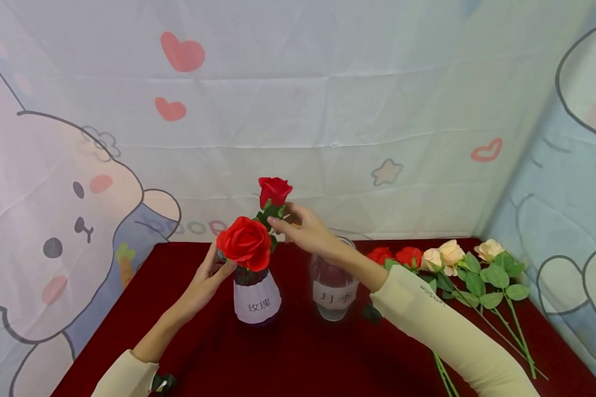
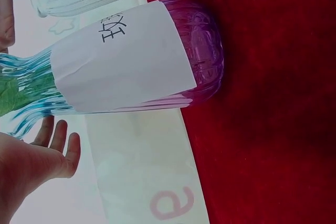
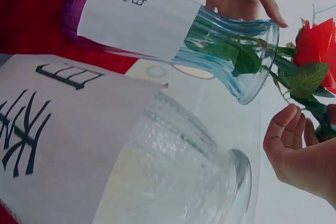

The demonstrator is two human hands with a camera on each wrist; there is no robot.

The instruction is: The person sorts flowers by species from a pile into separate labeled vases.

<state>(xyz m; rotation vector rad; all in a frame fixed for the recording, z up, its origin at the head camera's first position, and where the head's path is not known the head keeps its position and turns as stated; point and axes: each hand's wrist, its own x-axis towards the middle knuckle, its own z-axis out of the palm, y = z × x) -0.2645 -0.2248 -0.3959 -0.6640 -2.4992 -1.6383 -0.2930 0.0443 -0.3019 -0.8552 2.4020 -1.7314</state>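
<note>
Person's cream sleeves [image 1: 429, 320] are reaching in over a tabletop [image 1: 298, 358] covered in dark red cloth. A small dark object [image 1: 164, 384] is lying by the left sleeve; too small to identify.

Tall ribbed glass vase [image 1: 257, 300], bluish neck, purple base, white paper label reading 玫瑰, is standing upright left of centre. Left hand [image 1: 206, 281] is gripping it at the neck, thumb and fingers curving on either side; some fingertips are sitting clear of the glass per the left wrist view.

Large open red rose [image 1: 245, 242] is resting at the vase mouth; green leaves are showing through the neck.

Clear glass jar [image 1: 334, 314], white label reading 月季, is standing right of the vase, apart from it.

Red roses [image 1: 409, 257] and cream roses [image 1: 449, 253] with green stems are lying farther right, partly behind the right arm.

Right hand [image 1: 303, 226] is pinching the smaller red rose [image 1: 274, 191] just below its bloom, above and behind the large one. Can't tell where its stem is ending.

Pale cartoon-print backdrop [image 1: 328, 110] is hanging behind everything.
</note>
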